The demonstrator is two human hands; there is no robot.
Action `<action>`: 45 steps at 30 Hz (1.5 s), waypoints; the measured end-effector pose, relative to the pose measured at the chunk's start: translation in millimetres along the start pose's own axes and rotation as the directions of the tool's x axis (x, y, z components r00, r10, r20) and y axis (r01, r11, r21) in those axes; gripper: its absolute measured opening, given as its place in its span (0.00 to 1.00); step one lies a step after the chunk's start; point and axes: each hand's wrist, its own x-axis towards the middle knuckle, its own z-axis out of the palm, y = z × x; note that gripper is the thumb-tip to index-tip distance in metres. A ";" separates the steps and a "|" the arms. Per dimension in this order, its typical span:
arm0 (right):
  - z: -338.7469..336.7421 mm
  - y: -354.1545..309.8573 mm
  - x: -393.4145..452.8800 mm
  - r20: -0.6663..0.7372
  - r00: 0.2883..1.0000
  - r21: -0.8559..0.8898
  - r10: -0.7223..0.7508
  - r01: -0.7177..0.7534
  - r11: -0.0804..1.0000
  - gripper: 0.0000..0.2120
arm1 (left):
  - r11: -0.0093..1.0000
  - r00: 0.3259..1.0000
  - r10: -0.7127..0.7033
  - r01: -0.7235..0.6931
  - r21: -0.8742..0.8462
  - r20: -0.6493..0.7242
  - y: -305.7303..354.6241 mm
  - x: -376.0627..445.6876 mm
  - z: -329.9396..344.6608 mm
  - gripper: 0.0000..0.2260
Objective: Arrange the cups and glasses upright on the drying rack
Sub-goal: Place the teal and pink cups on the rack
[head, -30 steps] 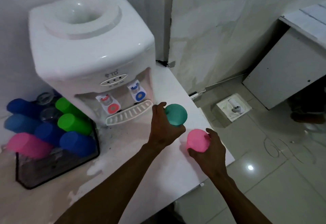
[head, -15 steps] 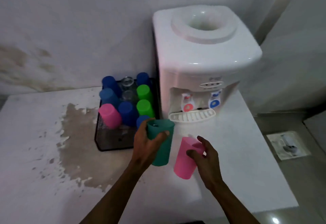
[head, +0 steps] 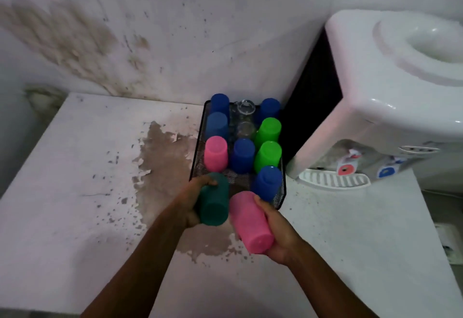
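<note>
Here no writing reads; left grip [head: 193, 202] clasps teal cup [head: 214, 201], right grip [head: 280, 232] pink cup [head: 250, 222].

A teal cup [head: 214, 202] is showing in the left hand [head: 191, 201], and a bright pink cup [head: 251, 222] in the right hand [head: 280, 232]. The rack [head: 198, 149] is showing black mesh. Inside it, four royal-blue cups, among them one [head: 266, 182] at 5 o'clock, are sitting with a paler blue cup [head: 217, 124], two lime-green cups [head: 268, 156], a pink cup [head: 215, 153] and clear glasses [head: 244, 117]. The desk [head: 75, 179] is showing white with a peeling brown patch [head: 165, 152]. The water dispenser [head: 390, 92] at 3 o'clock is gleaming white, carrying one red tap label [head: 347, 167] and one blue [head: 385, 171]. The wall [head: 150, 29] is showing white with brown stains.
</note>
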 end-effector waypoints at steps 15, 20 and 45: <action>49.9 -19.6 15.9 -0.126 0.804 -0.932 -0.581 0.105 0.346 0.29 | 0.275 0.862 0.507 -0.174 0.946 0.011 42.3 22.3 -14.3 0.34; 71.3 -22.6 14.4 -0.020 0.697 -0.997 -0.716 0.041 0.068 0.29 | 0.087 0.805 0.588 -0.164 0.983 0.082 32.3 25.2 -11.0 0.33; 83.0 -40.4 38.1 0.100 0.685 -0.981 -0.722 -0.054 -0.187 0.27 | -0.052 0.744 0.630 -0.245 0.968 0.222 25.9 40.7 -5.1 0.39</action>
